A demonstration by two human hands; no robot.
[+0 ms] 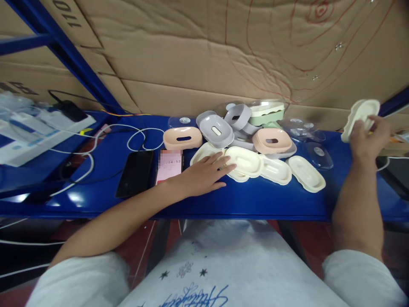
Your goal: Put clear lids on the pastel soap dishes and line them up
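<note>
Cream dish (362, 111) is sitting gripped in the right hand (368, 138), far right, long axis running near-left to far-right. Left hand (206, 174) is resting open, touching the cream pile (245, 162). Phone (170, 168) is reading "14:53"; cardboard (179, 55), "110". Shirt (220, 256) script is staying unclear.

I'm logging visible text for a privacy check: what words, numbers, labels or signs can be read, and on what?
"110": the cardboard, upper left.
"14:53": the pink phone screen; whatever comes before it is pixelated.
Too blurred, small or cut off: the blue script on the shirt, the dark print at the cardboard's far left, and the round labels on the clear lids.
</note>
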